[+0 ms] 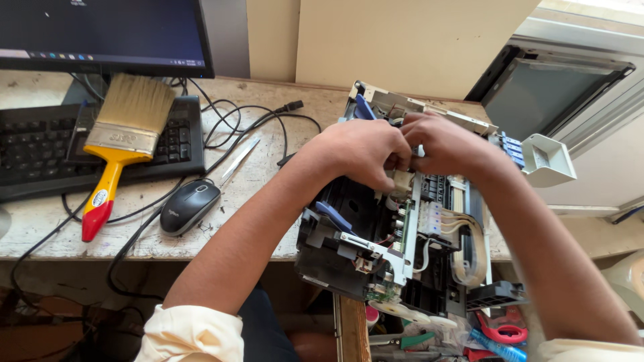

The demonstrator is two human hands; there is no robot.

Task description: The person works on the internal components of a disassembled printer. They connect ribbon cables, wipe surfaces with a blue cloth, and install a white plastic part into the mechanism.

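An opened printer chassis, black with metal brackets, white tubes and a green circuit board, overhangs the front edge of the worn table. My left hand and my right hand meet over its upper middle, fingers curled together around a small pale part inside the mechanism. What exactly the fingers pinch is hidden by the hands. Cream sleeves are pushed up on both forearms.
A wide paintbrush with a yellow and red handle lies on a black keyboard. A black mouse, tweezers, cables and a monitor are at left. A scanner lid leans at right. Tools lie below the table edge.
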